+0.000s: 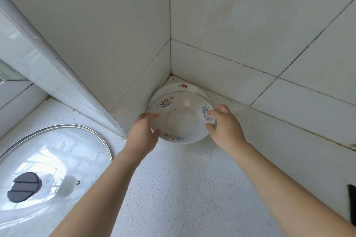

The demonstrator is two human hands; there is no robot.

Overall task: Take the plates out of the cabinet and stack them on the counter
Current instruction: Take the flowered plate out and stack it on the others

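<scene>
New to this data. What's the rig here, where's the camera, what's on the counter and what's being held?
There is no robot: a person works with two bare hands, and the single picture comes from a wide-angle camera worn on the head, looking forward and down, which is why the tiled walls bend.

The left hand and right hand grip opposite rims of a white flower-patterned plate. It sits over another plate tucked into the corner of the speckled counter; whether the top plate already rests on it or is just above it, I cannot tell.

At the lower left lies a glass pot lid with a dark knob. The cabinet is not in view.
</scene>
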